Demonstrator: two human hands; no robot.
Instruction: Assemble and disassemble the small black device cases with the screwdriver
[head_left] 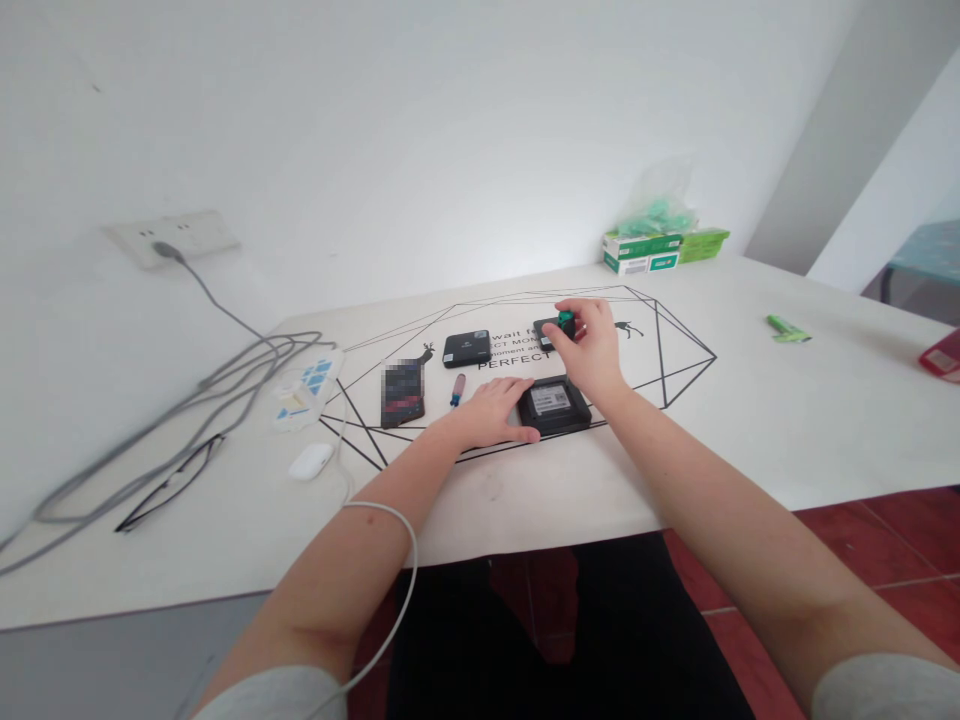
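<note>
My left hand [496, 412] is on the left side of a square black electronic device [577, 416]. Its fingers reach the far left corner and its thumb the near one, gripping that side. A white printed label faces up on the device. Just beyond it, my right hand [594, 345] pinches a small green-and-black object [565, 322], whose kind I cannot make out. Partly behind those fingers lies a flat black piece [546, 335]. Left of it sits a black square box or cover [466, 348] with small stickers. A screwdriver [457, 390] lies left of my left hand.
A phone with a blurred screen [403, 392], white earbud case [310, 461], glasses [171, 484] and grey cables [187, 420] occupy the left. Green-and-white boxes [642, 252] stand against the wall. A green packet [787, 328] and red object [942, 357] lie right. A white cable [411, 560] crosses my left forearm.
</note>
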